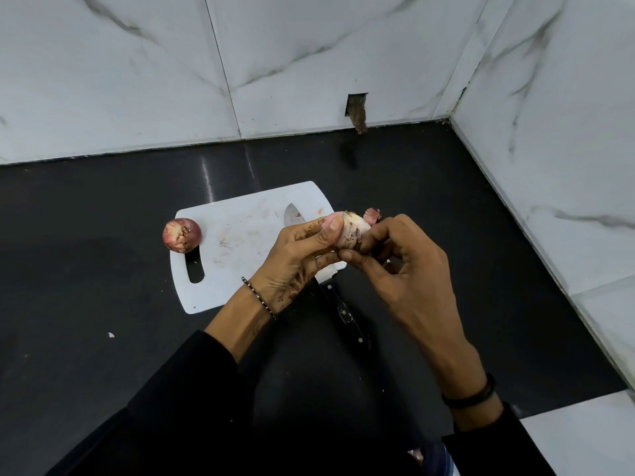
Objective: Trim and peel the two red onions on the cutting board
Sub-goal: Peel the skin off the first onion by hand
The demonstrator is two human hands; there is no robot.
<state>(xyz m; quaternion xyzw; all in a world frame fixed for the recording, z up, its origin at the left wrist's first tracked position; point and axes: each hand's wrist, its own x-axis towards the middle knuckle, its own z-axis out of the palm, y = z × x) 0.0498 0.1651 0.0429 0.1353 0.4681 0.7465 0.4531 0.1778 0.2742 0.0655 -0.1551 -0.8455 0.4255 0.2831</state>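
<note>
A pale, partly peeled onion [350, 228] is pinched between the fingers of both hands, held up over the right edge of the white cutting board [237, 242]. The left hand [299, 259] is closed around its left side. The right hand [402, 269] is closed on its right side, next to a loose bit of red skin [372, 214]. The other red onion [181, 235], unpeeled, is sitting at the board's left edge. A knife [293, 214] is lying under the hands on the board.
</note>
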